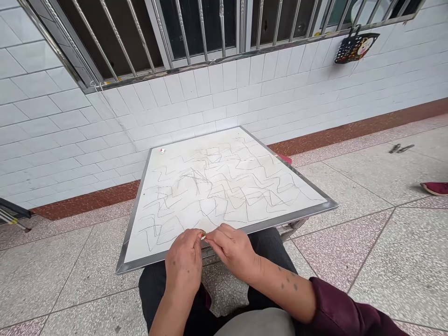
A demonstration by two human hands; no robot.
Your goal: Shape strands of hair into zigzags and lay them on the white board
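Observation:
My left hand (184,259) and my right hand (233,249) meet fingertip to fingertip at the front edge of a white square table (185,210) with a grey metal rim. Both hands are closed in a pinch. A tiny pale bit shows between the fingertips, too small to name. Thin dark crooked lines (227,198) spread over much of the tabletop; whether they are loose strands or marks, I cannot tell. Near the far left corner lies a small white and red object (162,151).
Behind the table is a white tiled wall (224,102) with barred windows. A black basket (356,46) hangs from the sill. A red shoe (436,188) is on the floor at right, with two small dark objects (401,148) beyond. Part of something red shows past the table's right edge.

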